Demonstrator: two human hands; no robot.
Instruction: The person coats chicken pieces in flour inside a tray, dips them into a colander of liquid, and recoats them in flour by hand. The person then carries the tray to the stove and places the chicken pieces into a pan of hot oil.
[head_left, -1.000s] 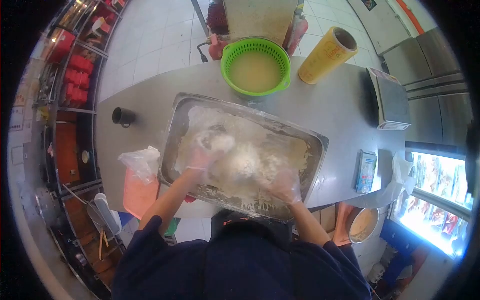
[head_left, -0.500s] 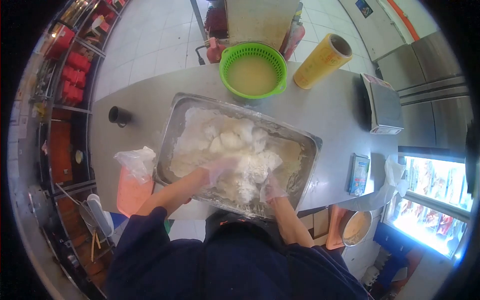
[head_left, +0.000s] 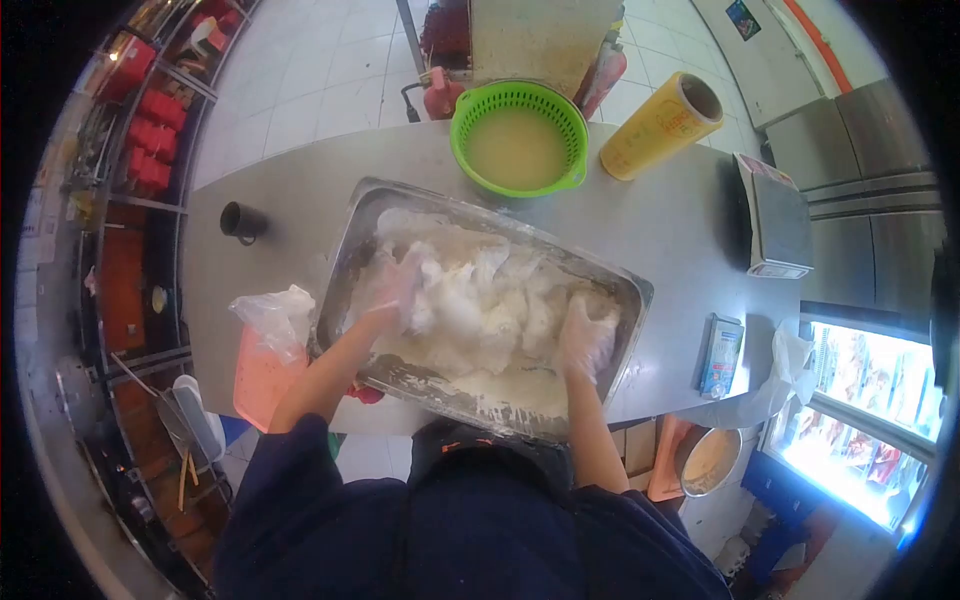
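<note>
A deep metal tray (head_left: 630,290) holds white flour (head_left: 500,390) and a heap of lumpy, flour-coated pieces (head_left: 480,305); what lies under the coating cannot be made out. Clear, flour-dusted plastic gloves cover both hands. My left hand (head_left: 396,292) is at the left side of the heap, fingers apart and touching the coated pieces. At the tray's right end, my right hand (head_left: 586,338) rests against the heap with its fingers stretched out, their tips partly lost in flour.
Behind the tray stands a green colander (head_left: 580,165) with cloudy liquid in it, beside a yellow wrap roll (head_left: 650,135). A scale (head_left: 780,220) and a blue box (head_left: 720,355) are at right. A black cup (head_left: 240,222), plastic bag (head_left: 280,315) and pink board (head_left: 262,385) are at left.
My hands have moved apart and farther into the tray, the left up and leftward, the right up and rightward. The floury heap has shifted, and loose flour now shows at the near side.
</note>
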